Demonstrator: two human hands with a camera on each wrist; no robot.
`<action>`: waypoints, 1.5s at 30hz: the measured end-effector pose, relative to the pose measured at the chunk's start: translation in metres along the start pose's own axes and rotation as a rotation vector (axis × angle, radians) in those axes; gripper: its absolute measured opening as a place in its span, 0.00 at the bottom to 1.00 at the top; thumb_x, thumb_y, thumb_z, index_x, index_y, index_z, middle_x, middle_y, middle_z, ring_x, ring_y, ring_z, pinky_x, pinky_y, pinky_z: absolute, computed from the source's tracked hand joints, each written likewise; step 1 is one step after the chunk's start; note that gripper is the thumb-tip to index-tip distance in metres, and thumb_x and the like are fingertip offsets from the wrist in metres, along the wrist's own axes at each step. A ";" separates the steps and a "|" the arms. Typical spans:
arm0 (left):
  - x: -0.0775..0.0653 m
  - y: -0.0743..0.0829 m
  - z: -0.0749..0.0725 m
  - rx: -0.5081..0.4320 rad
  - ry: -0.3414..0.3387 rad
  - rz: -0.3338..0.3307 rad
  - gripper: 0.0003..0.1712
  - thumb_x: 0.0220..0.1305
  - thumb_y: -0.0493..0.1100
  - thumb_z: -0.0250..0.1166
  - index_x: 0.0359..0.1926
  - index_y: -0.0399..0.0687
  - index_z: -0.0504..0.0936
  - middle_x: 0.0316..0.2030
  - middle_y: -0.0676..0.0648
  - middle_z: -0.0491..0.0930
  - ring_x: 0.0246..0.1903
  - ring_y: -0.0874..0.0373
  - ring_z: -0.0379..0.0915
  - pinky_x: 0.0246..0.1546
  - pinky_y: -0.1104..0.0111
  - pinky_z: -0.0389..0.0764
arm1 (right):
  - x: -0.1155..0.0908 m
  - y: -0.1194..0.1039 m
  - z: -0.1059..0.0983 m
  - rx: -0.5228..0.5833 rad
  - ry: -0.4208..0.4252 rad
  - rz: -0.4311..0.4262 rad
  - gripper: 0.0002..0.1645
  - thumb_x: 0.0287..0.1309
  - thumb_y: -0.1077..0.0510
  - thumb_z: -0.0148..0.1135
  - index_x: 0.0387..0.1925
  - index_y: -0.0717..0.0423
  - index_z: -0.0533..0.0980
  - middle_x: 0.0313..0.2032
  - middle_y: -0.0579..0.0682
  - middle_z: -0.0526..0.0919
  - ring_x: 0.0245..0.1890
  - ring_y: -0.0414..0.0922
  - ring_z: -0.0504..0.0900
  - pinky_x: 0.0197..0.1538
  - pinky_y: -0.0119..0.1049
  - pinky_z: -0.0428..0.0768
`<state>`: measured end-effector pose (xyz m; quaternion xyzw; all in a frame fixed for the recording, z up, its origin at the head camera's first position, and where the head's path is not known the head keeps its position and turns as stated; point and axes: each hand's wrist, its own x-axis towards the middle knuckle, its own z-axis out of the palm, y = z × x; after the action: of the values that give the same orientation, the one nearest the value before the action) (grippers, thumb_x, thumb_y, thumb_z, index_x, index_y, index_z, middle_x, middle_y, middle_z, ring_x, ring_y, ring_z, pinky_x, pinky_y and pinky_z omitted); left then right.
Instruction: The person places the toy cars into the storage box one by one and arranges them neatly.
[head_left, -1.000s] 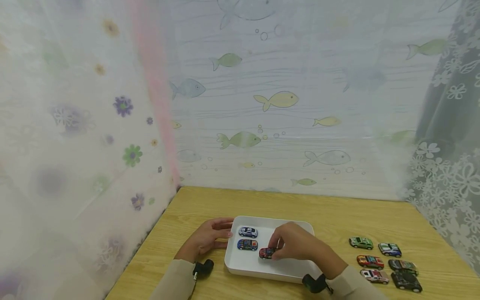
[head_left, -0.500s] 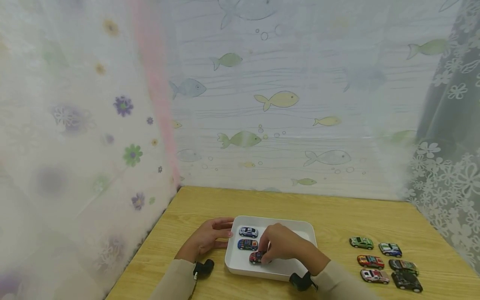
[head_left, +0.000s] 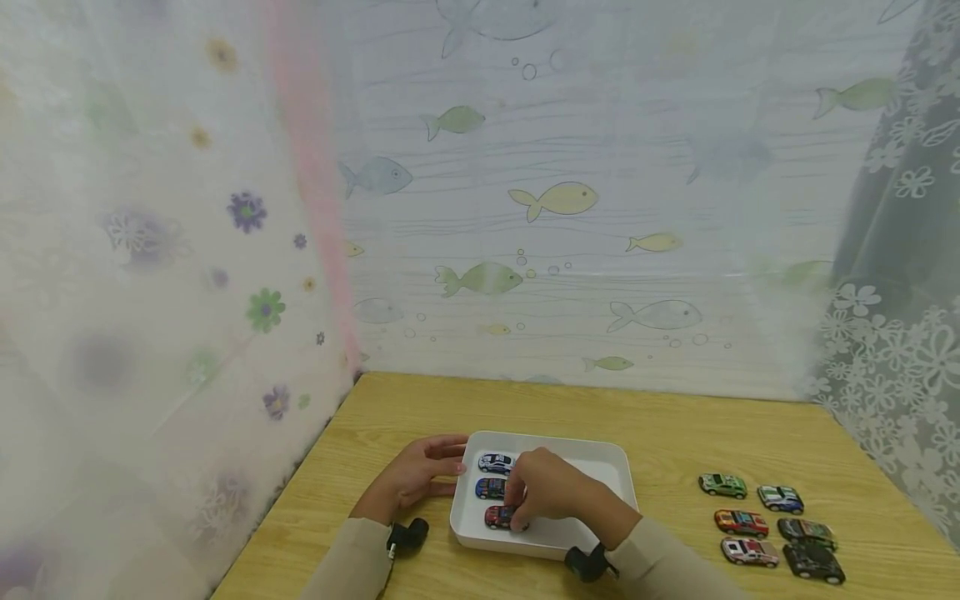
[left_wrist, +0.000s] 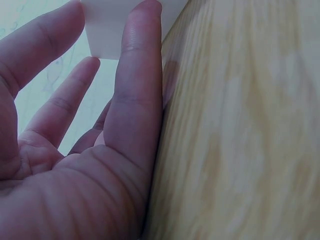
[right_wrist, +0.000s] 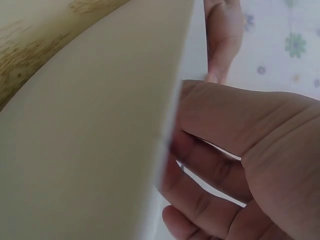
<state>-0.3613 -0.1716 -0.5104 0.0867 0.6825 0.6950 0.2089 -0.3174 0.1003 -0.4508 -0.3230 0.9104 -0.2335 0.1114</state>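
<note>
A white rectangular tray (head_left: pixel 592 457) stands on the table, with a white-and-blue toy car (head_left: pixel 492 462) and a blue toy car (head_left: pixel 490 488) lined up at its left. Below them in the head view, my right hand (head_left: pixel 557 487) pinches a red toy car (head_left: pixel 495 517) between thumb and fingers, low inside the tray. My left hand (head_left: pixel 414 473) rests beside the tray's left wall, fingers extended and fingertips at it. In the left wrist view the left hand (left_wrist: pixel 130 110) lies along the wood. The tray wall (right_wrist: pixel 95 125) hides the red car in the right wrist view.
Right of the tray on the wood-grain table (head_left: pixel 420 400) lie several toy cars, among them a green one (head_left: pixel 722 485), an orange-red one (head_left: pixel 741 523) and a black one (head_left: pixel 813 562). Patterned curtains (head_left: pixel 562 250) hang behind and at both sides.
My right hand has moved left and slightly down within the tray with the red toy car, bringing it under the blue one. The left hand and the tray have stayed put.
</note>
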 end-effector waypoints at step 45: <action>-0.001 0.002 0.001 -0.006 -0.005 -0.005 0.36 0.68 0.37 0.70 0.74 0.45 0.71 0.72 0.35 0.69 0.58 0.48 0.81 0.53 0.53 0.87 | -0.014 0.011 -0.013 0.165 0.090 -0.088 0.14 0.50 0.53 0.82 0.39 0.51 0.91 0.35 0.41 0.91 0.34 0.32 0.82 0.40 0.27 0.83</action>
<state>-0.3602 -0.1706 -0.5079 0.0862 0.6800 0.6964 0.2125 -0.3172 0.1211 -0.4438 -0.3416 0.8771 -0.3266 0.0861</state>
